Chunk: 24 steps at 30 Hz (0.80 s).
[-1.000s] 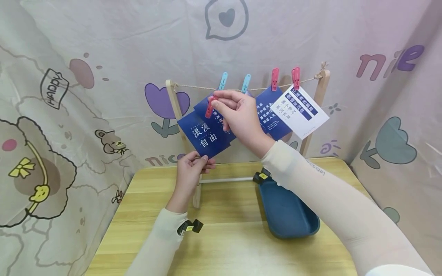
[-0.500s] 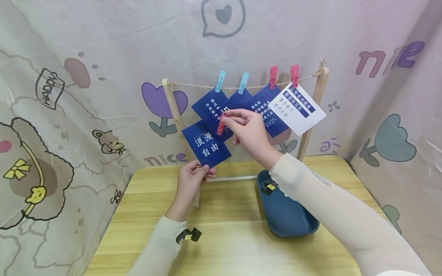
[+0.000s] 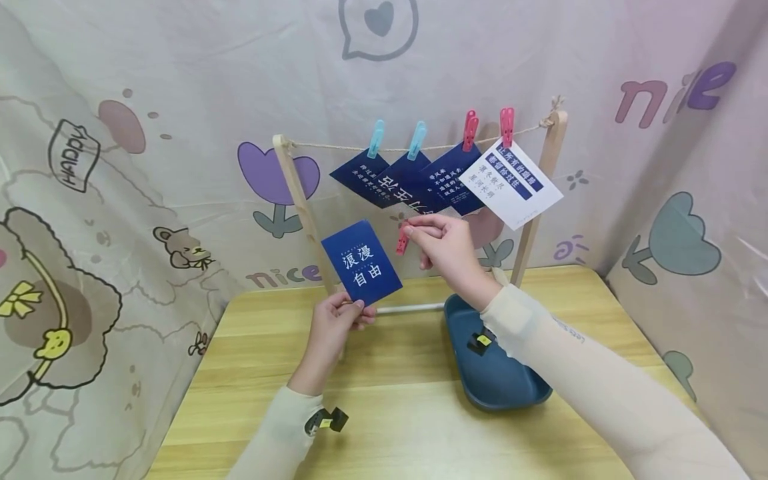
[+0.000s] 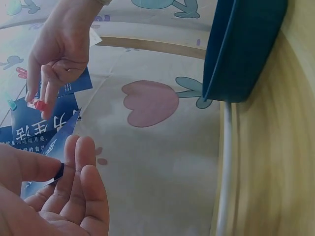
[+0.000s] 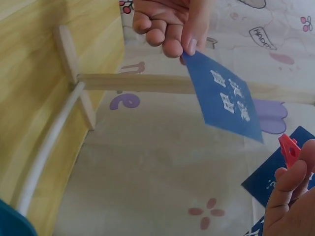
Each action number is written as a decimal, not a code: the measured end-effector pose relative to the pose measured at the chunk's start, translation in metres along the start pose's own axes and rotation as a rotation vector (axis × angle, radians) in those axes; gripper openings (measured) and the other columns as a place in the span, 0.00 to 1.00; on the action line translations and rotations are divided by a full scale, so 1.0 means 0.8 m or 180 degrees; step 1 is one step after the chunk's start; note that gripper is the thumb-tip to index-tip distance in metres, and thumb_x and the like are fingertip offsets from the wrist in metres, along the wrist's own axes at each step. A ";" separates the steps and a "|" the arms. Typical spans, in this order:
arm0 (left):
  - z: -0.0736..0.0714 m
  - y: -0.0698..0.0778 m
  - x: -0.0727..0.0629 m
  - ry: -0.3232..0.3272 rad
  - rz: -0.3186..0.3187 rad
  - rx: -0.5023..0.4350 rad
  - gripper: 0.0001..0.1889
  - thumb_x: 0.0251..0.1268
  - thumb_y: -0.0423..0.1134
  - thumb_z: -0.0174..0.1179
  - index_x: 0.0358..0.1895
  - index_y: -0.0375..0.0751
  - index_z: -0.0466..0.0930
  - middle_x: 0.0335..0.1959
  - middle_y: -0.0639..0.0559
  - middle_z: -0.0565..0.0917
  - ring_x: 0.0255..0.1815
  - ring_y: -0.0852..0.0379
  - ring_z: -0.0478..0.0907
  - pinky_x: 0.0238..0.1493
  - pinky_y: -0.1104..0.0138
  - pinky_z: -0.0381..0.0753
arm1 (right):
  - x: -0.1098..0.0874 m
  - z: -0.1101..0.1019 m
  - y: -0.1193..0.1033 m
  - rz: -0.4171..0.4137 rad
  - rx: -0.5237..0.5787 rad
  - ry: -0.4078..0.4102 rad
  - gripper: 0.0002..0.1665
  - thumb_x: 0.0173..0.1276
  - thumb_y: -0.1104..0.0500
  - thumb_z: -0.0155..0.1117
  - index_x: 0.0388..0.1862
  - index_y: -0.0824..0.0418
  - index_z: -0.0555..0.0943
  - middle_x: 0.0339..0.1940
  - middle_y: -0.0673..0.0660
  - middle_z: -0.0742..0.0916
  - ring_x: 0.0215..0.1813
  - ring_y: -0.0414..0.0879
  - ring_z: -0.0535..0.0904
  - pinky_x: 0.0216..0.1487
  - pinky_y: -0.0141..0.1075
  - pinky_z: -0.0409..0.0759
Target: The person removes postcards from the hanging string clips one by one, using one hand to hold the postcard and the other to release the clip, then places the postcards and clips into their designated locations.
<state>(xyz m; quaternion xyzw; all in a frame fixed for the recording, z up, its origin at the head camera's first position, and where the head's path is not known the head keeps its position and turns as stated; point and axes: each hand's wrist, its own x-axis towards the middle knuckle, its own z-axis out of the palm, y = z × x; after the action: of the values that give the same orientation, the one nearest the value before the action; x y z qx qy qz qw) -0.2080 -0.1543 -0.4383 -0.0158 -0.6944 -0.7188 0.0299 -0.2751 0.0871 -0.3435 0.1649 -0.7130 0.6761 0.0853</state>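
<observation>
At the lower centre of the frame, the left hand is pinching a blue card by its bottom corner; at centre, the right hand is pinching a pink clip. The corner-only hold is possibly inviting slipping. Compared with earlier, card and clip are sitting lower, no longer overlapping the hanging cards.

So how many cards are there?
5: one card in the left hand; hanging from the string, left to right: first blue card, second blue card, third blue card, white card.
</observation>
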 end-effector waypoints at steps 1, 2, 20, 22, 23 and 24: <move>0.000 -0.001 -0.001 -0.0011 0.0002 0.0016 0.08 0.81 0.28 0.58 0.50 0.24 0.82 0.37 0.38 0.94 0.32 0.59 0.92 0.35 0.71 0.87 | -0.002 -0.002 0.002 0.0016 -0.0006 0.0001 0.16 0.77 0.53 0.74 0.56 0.61 0.89 0.43 0.56 0.96 0.16 0.45 0.77 0.23 0.32 0.81; -0.001 -0.002 -0.002 -0.0011 -0.0010 0.0023 0.08 0.81 0.28 0.58 0.51 0.25 0.82 0.37 0.39 0.94 0.32 0.59 0.92 0.35 0.71 0.87 | -0.004 -0.004 0.005 0.0036 -0.0002 0.0000 0.16 0.77 0.53 0.74 0.56 0.61 0.90 0.43 0.56 0.96 0.16 0.45 0.77 0.23 0.32 0.81; -0.011 -0.033 -0.021 -0.0096 -0.0423 0.0285 0.08 0.79 0.27 0.57 0.52 0.28 0.84 0.37 0.39 0.93 0.33 0.55 0.92 0.36 0.69 0.89 | -0.029 -0.030 0.052 0.0469 -0.0201 -0.0041 0.16 0.78 0.54 0.73 0.55 0.63 0.90 0.45 0.59 0.96 0.18 0.43 0.80 0.24 0.33 0.82; -0.013 -0.038 -0.022 -0.0117 -0.0440 0.0340 0.08 0.79 0.27 0.57 0.53 0.27 0.84 0.37 0.38 0.93 0.33 0.55 0.92 0.36 0.68 0.89 | -0.030 -0.033 0.057 0.0520 -0.0251 -0.0036 0.16 0.77 0.54 0.73 0.55 0.64 0.90 0.45 0.60 0.95 0.18 0.43 0.80 0.25 0.35 0.84; -0.013 -0.041 -0.023 -0.0119 -0.0455 0.0361 0.08 0.79 0.27 0.57 0.52 0.28 0.84 0.37 0.38 0.93 0.33 0.55 0.92 0.35 0.69 0.88 | -0.031 -0.034 0.060 0.0543 -0.0274 -0.0041 0.17 0.77 0.53 0.73 0.55 0.64 0.90 0.45 0.61 0.95 0.18 0.43 0.81 0.26 0.36 0.85; -0.014 -0.044 -0.023 -0.0121 -0.0472 0.0379 0.08 0.79 0.27 0.58 0.52 0.27 0.84 0.37 0.38 0.93 0.33 0.54 0.92 0.34 0.69 0.88 | -0.031 -0.035 0.063 0.0568 -0.0299 -0.0041 0.17 0.77 0.53 0.73 0.55 0.65 0.90 0.45 0.61 0.95 0.18 0.43 0.81 0.26 0.36 0.86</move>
<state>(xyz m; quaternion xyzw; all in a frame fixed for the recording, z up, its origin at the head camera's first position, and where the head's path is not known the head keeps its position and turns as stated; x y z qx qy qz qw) -0.1919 -0.1638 -0.4749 0.0238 -0.7357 -0.6760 -0.0357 -0.2723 0.1198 -0.3975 0.1009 -0.7563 0.6458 0.0278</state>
